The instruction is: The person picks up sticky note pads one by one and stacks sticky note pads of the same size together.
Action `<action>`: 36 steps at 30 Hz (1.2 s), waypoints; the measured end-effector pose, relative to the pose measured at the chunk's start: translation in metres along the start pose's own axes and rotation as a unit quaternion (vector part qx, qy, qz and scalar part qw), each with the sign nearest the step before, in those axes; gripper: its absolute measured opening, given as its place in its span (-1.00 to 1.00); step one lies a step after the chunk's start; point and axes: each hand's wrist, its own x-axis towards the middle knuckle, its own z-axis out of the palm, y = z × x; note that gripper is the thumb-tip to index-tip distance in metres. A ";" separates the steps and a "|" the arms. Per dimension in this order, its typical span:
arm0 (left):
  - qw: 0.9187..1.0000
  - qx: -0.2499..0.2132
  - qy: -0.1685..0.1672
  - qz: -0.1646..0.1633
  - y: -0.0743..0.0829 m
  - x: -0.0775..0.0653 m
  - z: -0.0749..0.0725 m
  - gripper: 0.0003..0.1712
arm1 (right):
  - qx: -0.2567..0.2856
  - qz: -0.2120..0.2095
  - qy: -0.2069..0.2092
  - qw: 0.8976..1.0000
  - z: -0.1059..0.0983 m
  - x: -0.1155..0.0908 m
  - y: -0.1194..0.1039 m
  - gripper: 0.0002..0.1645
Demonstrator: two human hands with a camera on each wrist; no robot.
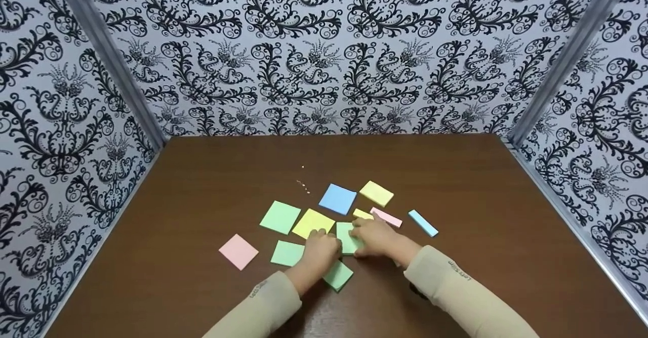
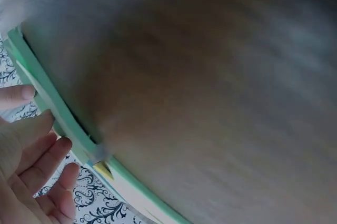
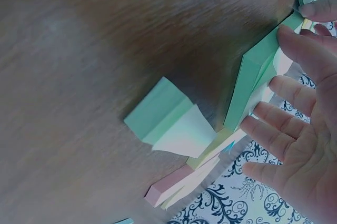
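beneath hands [image 1: 321, 251], partly hidden green notes [image 1: 345, 239]

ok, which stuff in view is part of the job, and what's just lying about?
Likely in the job:
green pad
right hand, touching it
left hand, at its left edge

Probably just lying about, no hand on them:
pink square pad, leftmost
blue square pad
blue strip, rightmost
white specks behind the pads

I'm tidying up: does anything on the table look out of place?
Yes: a few pale specks dot the tabletop near the blue sticky-note pad. They look like stray debris, though too small to identify.
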 end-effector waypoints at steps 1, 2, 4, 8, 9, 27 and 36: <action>1.000 0.009 -0.003 -0.001 0.000 0.001 0.000 -0.86 | 0.001 -0.002 -0.003 1.000 -0.001 0.001 0.001 -0.48; 1.000 0.018 -0.004 -0.001 0.001 0.003 -0.001 -0.84 | 0.004 -0.004 -0.008 1.000 -0.003 0.002 0.001 -0.50; 0.999 0.033 -0.009 -0.002 0.002 0.004 -0.001 -0.82 | 0.005 -0.009 -0.033 0.999 -0.010 0.005 0.001 -0.54; 0.998 0.055 0.006 -0.002 0.003 0.004 -0.002 -0.81 | 0.011 -0.018 -0.096 0.995 -0.029 0.018 -0.001 -0.70; 0.998 0.056 0.015 -0.001 0.003 0.004 -0.001 -0.80 | 0.008 -0.024 -0.102 0.994 -0.033 0.022 -0.001 -0.76; 0.992 0.049 0.118 0.010 0.008 -0.004 0.005 -0.77 | 0.095 0.086 -0.041 0.991 -0.003 0.090 -0.026 -0.78; 0.992 0.072 0.101 0.008 0.005 0.001 0.004 -0.75 | 0.145 0.135 -0.045 0.979 -0.007 0.093 -0.022 -0.58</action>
